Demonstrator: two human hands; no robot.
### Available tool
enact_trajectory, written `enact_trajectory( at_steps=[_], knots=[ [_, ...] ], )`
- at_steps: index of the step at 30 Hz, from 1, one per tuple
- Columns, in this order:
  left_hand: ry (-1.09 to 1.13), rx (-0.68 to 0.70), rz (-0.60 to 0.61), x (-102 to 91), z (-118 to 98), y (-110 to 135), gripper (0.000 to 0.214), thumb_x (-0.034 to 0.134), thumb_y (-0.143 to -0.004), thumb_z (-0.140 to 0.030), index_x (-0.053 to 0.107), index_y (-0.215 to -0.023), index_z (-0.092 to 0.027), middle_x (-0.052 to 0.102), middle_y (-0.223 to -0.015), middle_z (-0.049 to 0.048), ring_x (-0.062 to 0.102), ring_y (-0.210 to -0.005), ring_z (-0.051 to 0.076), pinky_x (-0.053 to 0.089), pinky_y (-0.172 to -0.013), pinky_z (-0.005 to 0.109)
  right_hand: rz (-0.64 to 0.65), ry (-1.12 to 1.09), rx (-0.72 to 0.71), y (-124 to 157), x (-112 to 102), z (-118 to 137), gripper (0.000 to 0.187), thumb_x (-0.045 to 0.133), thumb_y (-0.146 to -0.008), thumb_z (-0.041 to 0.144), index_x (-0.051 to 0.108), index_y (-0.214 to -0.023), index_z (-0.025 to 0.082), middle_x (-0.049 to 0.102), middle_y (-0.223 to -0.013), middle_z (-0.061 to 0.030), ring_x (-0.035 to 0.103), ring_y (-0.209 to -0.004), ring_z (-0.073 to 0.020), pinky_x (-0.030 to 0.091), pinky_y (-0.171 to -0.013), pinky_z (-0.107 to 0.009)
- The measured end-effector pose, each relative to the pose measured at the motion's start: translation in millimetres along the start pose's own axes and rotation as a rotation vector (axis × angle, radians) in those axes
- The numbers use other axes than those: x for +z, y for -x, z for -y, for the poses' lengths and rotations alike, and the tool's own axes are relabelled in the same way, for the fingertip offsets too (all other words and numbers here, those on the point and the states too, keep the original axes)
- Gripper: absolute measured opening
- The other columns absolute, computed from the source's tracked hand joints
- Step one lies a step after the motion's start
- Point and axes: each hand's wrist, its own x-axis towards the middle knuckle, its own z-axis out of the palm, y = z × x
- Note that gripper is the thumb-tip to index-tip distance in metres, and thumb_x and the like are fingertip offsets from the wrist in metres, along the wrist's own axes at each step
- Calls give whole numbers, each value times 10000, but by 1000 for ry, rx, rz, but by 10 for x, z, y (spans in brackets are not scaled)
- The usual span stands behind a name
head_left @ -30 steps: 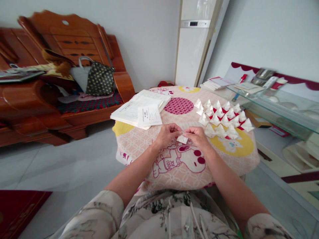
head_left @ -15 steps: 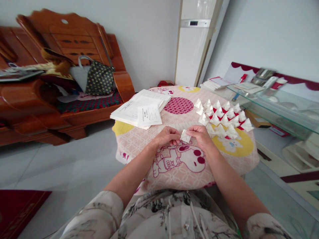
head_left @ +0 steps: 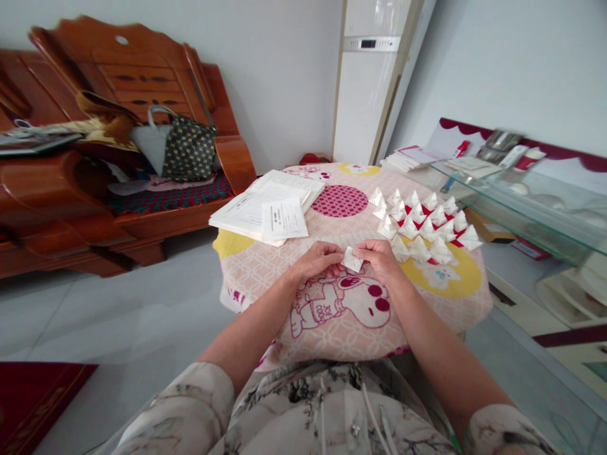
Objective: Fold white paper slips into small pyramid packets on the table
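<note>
Between my hands, just above the patterned tablecloth (head_left: 265, 272), is a small folded square of white paper (head_left: 351, 260). My right hand (head_left: 379, 258) pinches its right side between thumb and fingers. At its left edge, the curled fingers of my left hand (head_left: 322, 259) are closed, with thumb and forefinger on the paper's corner. To the right stand several pointed white folded-paper pieces (head_left: 441, 251) in rows, with red showing between them. A stack of printed sheets (head_left: 241, 205) lies at the table's left, and a smaller printed slip (head_left: 284, 219) rests on top of it.
On the right, a glass shelf unit (head_left: 531, 196) stands close against the table, with papers (head_left: 412, 157) and metal bowls (head_left: 500, 145) on it. Behind at left is a wooden sofa (head_left: 156, 76) holding a patterned bag (head_left: 190, 148). A tall white cabinet-like appliance (head_left: 365, 95) stands at the back.
Very little differs. The fingers of my left hand have shifted slightly at the paper's left edge, and the folded square has tilted a little. The rows of folded pieces are unchanged.
</note>
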Motion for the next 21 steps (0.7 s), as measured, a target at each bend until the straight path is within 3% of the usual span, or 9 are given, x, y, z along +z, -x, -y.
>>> enact_trajectory(
  at_steps=[7, 15, 21],
  knots=[
    [-109, 115, 22, 9, 92, -39, 239, 630, -832, -337, 618, -724, -125, 573, -560, -23, 492, -464, 60, 351, -449, 170, 14, -43, 59, 13, 60, 30, 262, 837, -533, 363, 650, -549, 180, 613, -470, -2, 532, -407, -131, 433, -410, -255],
    [-118, 52, -52, 67, 29, -5, 231, 597, -829, -336, 600, -723, -131, 579, -564, -15, 514, -463, 76, 342, -441, 180, 7, 9, 40, 13, 71, 5, 262, 825, -574, 389, 663, -580, 183, 616, -480, 0, 534, -407, -137, 429, -375, -248],
    [-118, 115, -126, 91, 35, -22, 240, 646, -770, -323, 557, -647, -137, 477, -499, -52, 374, -417, 40, 223, -416, 183, 43, 36, 10, 14, 65, -30, 262, 820, -619, 394, 674, -610, 177, 623, -517, 5, 542, -430, -124, 440, -387, -231]
  ],
)
